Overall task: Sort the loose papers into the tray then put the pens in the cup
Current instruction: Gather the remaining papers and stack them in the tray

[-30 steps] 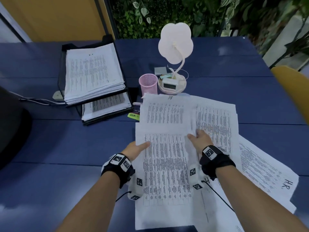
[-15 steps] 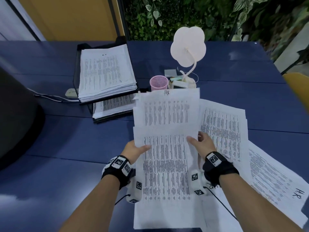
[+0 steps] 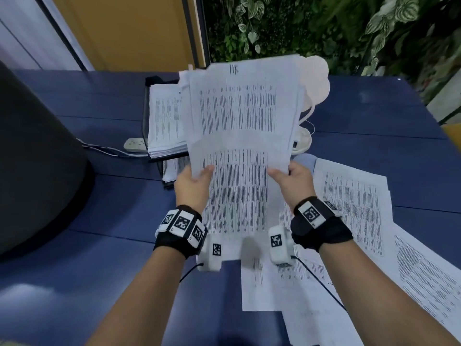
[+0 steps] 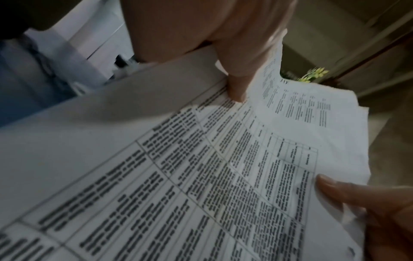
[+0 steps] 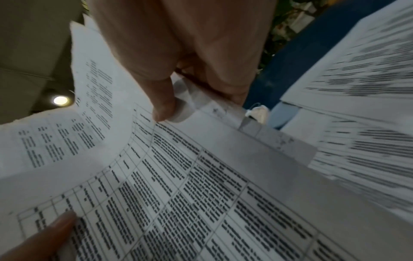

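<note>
Both hands hold a sheaf of printed papers (image 3: 239, 136) up off the blue table (image 3: 99, 201). My left hand (image 3: 197, 179) pinches its left edge, thumb on top. On the opposite edge my right hand (image 3: 287, 178) grips the same way. The wrist views show each thumb pressed on the sheets (image 4: 201, 176) (image 5: 178, 176). Behind the sheaf, at the back left, stands the black paper tray (image 3: 144, 113) with a thick stack (image 3: 166, 121). More loose papers (image 3: 354, 203) lie spread on the table to the right. The cup and pens are hidden.
A white flower-shaped lamp (image 3: 318, 81) peeks out behind the held sheets. A white power strip (image 3: 136, 144) with cables lies left of the tray. A large dark round object (image 3: 37, 158) fills the left side. A yellow chair (image 3: 454, 132) and plants border the right and back.
Both hands have lifted the sheaf off the table, up and away toward the tray. It now covers the pink cup and most of the lamp.
</note>
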